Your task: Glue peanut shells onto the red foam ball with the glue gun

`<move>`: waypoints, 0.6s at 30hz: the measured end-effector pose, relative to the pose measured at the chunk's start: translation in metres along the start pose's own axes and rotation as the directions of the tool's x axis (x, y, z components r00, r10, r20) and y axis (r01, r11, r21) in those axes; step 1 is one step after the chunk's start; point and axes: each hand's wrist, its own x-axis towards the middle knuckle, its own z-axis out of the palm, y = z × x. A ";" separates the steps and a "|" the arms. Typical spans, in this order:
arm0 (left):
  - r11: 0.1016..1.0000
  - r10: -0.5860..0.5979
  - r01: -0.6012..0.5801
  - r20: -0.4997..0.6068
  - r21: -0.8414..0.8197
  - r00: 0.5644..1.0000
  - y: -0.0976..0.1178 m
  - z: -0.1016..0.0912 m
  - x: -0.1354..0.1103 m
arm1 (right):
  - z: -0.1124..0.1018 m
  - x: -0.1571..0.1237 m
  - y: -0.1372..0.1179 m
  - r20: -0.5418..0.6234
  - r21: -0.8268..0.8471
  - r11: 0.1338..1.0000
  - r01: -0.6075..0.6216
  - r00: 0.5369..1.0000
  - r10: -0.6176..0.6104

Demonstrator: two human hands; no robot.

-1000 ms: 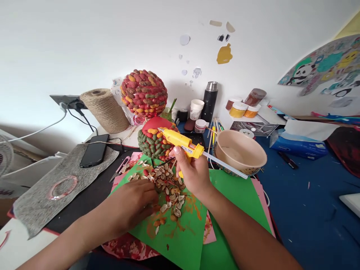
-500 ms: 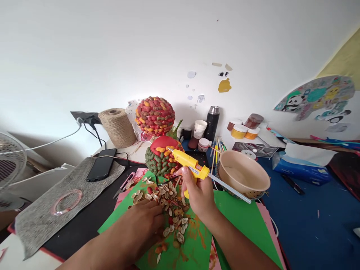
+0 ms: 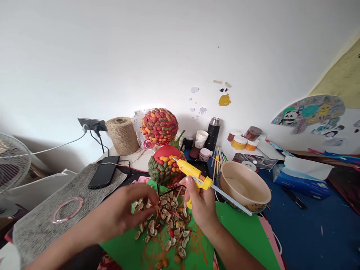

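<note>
My right hand (image 3: 201,206) grips a yellow hot glue gun (image 3: 194,174), a clear glue stick jutting from its back. The nozzle points left, close to a round red ball (image 3: 165,167) partly covered with green, orange and red peanut shells. My left hand (image 3: 126,208) is above the green paper (image 3: 126,247), thumb and fingers closed at the tips on what looks like a small orange-painted peanut shell (image 3: 156,207), mostly hidden. Below and beside it lies a pile of peanut shells (image 3: 168,213), mostly unpainted.
Behind stands a ball (image 3: 159,125) covered in painted shells. A twine spool (image 3: 123,137), phone (image 3: 104,171) and grey mat (image 3: 81,187) are at left. A beige bowl (image 3: 246,183), paint jars (image 3: 239,142), black flask (image 3: 213,135) and tissue pack (image 3: 300,182) stand right.
My left hand has risen from the shell pile, its fingertips now pinched together. The glue gun stays in my right hand, in nearly the same pose. The camera view has tilted up slightly.
</note>
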 end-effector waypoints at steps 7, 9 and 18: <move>0.900 -0.382 0.233 -0.407 -0.369 0.830 -0.030 -0.027 0.023 | 0.002 0.002 0.003 -0.024 0.048 0.999 -0.012 1.000 0.013; 0.858 -0.430 0.216 -0.420 -0.466 0.799 -0.037 -0.021 0.030 | 0.002 0.003 0.003 -0.038 0.065 0.998 -0.018 0.999 0.020; 0.827 -0.403 0.148 -0.389 -0.542 0.829 -0.062 -0.010 0.047 | 0.002 0.007 0.001 -0.074 0.105 0.993 -0.063 0.995 0.071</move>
